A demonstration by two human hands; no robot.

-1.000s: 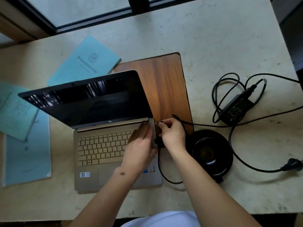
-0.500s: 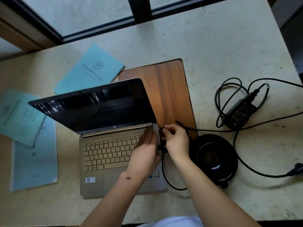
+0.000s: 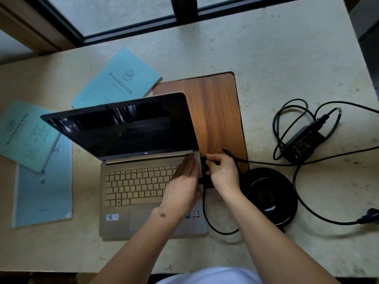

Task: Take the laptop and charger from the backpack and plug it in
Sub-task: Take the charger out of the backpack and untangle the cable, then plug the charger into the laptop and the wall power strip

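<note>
Head view. Laptop [image 3: 143,181] sits open on the table [image 3: 287,58], screen dark, keyboard towards me. My left hand [image 3: 182,187] lies flat with straight fingers along the right end of the keyboard, pressing the base down; it grips nothing. My right hand [image 3: 223,175] is just beside the laptop's right edge, fingers curled and pinching the charger cable [image 3: 207,214] at its plug end. The plug tip is hidden under my fingers, so I cannot tell whether it is seated.

The port side lies to the left of my right hand, close by; the plug's long axis looks to run left-right, square to that edge. I judge the coming push goes leftwards into the side, braced by the left hand.

Charger brick [image 3: 303,140] rests well apart to the right among loops of cable. Wall plug [image 3: 369,219] lies loose at the table's right edge, not yet in any socket that I can see.

Black round dish [image 3: 266,197] sits just right of my right wrist. Backpack not in view.
</note>
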